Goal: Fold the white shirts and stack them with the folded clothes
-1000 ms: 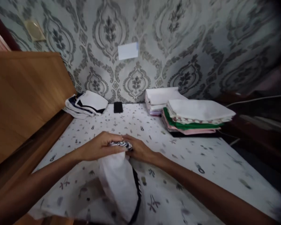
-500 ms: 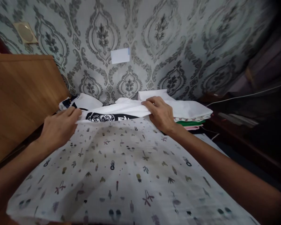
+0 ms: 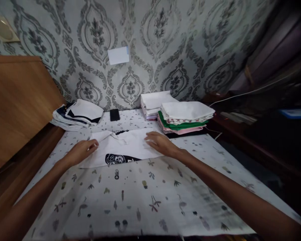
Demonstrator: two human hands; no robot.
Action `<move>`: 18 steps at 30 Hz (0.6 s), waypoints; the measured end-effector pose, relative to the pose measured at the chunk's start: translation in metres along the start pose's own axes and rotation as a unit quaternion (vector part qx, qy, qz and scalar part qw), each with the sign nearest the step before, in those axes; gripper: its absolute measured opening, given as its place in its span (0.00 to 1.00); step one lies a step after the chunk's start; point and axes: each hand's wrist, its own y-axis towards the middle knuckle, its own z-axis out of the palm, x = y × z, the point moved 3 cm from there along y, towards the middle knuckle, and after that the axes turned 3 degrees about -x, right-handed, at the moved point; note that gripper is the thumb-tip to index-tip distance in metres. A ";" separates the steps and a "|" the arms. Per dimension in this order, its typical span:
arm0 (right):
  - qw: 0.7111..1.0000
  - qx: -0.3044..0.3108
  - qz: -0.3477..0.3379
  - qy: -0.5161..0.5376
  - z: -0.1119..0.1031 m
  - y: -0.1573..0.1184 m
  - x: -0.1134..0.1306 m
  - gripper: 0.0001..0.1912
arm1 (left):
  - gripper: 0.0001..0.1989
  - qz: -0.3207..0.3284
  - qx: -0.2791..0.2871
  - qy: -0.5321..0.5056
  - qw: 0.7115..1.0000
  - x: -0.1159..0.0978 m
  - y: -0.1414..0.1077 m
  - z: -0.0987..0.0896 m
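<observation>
A white T-shirt (image 3: 130,145) with a black printed patch lies folded into a flat strip on the patterned sheet (image 3: 130,194). By its left end is my left hand (image 3: 82,152), fingers loosely curved and thumb apart, with no cloth visibly pinched. My right hand (image 3: 162,144) rests at the shirt's right end, its fingers spread over the white cloth. Part of the shirt's right end is hidden under that hand.
Behind the shirt lies a dark phone-like slab (image 3: 114,115). Folded clothes form a left pile (image 3: 82,112), a right pile (image 3: 185,112) and a white pile (image 3: 155,100) near the wall. A wooden panel (image 3: 17,100) borders the left side.
The shirt, held raised before, now lies flat on the sheet and nearer to me. Both hands have come down with it and loosened. The dark slab has come into view.
</observation>
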 end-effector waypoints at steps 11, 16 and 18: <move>0.991 0.028 0.129 0.008 0.033 0.069 -0.001 0.16 | 0.17 0.135 0.019 0.005 0.991 0.007 0.093 0.040; 0.992 0.013 0.123 0.021 0.015 0.074 0.005 0.04 | 0.20 0.202 0.016 0.028 0.979 0.010 0.113 0.051; 0.994 -0.009 0.093 0.051 -0.003 0.058 0.019 0.04 | 0.23 0.183 0.005 0.053 0.982 0.015 0.122 0.055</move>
